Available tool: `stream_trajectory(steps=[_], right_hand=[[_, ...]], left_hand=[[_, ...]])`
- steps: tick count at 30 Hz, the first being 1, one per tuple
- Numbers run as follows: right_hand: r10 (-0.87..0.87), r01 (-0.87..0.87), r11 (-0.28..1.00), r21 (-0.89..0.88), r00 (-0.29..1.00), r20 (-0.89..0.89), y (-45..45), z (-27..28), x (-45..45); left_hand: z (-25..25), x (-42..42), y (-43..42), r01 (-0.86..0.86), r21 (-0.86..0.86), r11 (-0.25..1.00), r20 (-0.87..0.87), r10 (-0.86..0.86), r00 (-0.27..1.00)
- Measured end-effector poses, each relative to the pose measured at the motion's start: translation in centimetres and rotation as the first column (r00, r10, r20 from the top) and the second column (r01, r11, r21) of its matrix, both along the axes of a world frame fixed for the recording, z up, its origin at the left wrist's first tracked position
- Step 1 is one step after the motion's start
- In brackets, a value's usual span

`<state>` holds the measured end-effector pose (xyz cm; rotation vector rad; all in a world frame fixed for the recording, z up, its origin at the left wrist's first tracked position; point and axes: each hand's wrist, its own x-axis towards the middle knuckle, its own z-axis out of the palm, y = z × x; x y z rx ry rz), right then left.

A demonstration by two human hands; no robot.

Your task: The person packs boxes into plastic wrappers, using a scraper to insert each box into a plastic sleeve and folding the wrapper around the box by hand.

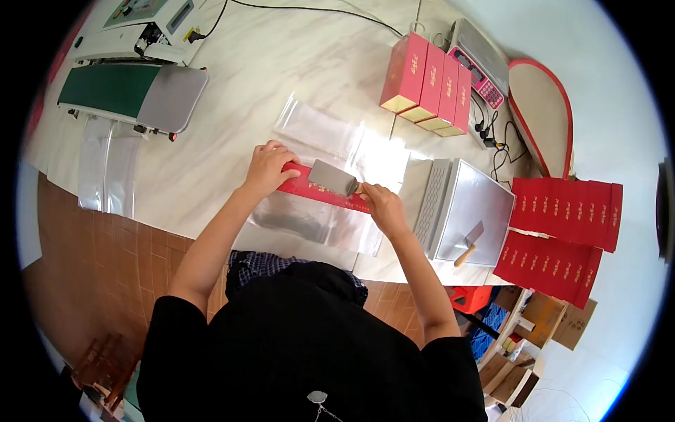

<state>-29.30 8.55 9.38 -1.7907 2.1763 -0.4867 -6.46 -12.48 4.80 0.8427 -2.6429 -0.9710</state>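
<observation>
A long red box with gold print lies on clear plastic bags at the middle of the table. My left hand grips the box's left end, thumb on top. In my right hand is the handle of a scraper, fingers closed round it. Its wide grey blade rests flat over the top of the red box and hides part of the print. A second scraper with a wooden handle lies on a metal-topped device to the right.
Several red boxes stand at the back right, near a scale. More red boxes are lined up at the far right. A machine with a green belt is at the far left, above clear bags at the table edge. Cables run behind.
</observation>
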Motion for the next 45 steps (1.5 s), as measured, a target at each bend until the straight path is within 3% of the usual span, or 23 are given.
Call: stream_trajectory(steps=[6,12,14,17,18,19,20,28,45], right_hand=[[-0.156,0.155,0.988,-0.017,0.987,-0.036,0.4,-0.3,0.5],[-0.370,0.372,0.927,-0.047,0.927,0.058,0.7,-0.2,1.4],[-0.582,0.579,0.812,0.076,0.793,0.181,1.4,-0.8,2.9],[-0.615,0.575,0.781,0.243,0.643,0.457,2.6,0.0,7.0],[-0.544,0.556,0.818,0.148,0.663,0.515,3.2,-0.8,8.8],[-0.581,0.536,0.809,0.241,0.669,0.464,3.4,-0.5,10.5],[-0.556,0.511,0.831,0.219,0.748,0.363,3.5,-0.3,12.1],[-0.602,0.552,0.732,0.400,0.799,-0.002,3.8,-0.1,13.7],[-0.657,0.673,0.647,0.359,0.730,-0.186,6.6,-0.6,10.8]], left_hand=[[-0.1,-0.2,0.2,-0.004,-0.036,0.999,-0.007,0.004,1.000],[0.2,-0.1,0.4,-0.016,-0.024,1.000,-0.010,0.016,1.000],[0.5,-0.1,0.5,-0.022,-0.021,1.000,0.006,0.022,1.000],[0.4,0.0,0.8,-0.038,-0.018,0.999,-0.013,0.038,0.999],[0.1,0.0,0.8,-0.048,-0.034,0.998,-0.035,0.047,0.998],[0.0,0.0,0.9,-0.057,-0.051,0.997,-0.057,0.054,0.997],[-0.1,-0.1,0.9,-0.045,-0.049,0.998,-0.055,0.042,0.998],[-0.1,0.0,0.7,-0.044,-0.095,0.994,-0.040,0.040,0.998],[-0.5,0.2,0.6,-0.043,-0.102,0.994,-0.053,0.037,0.998]])
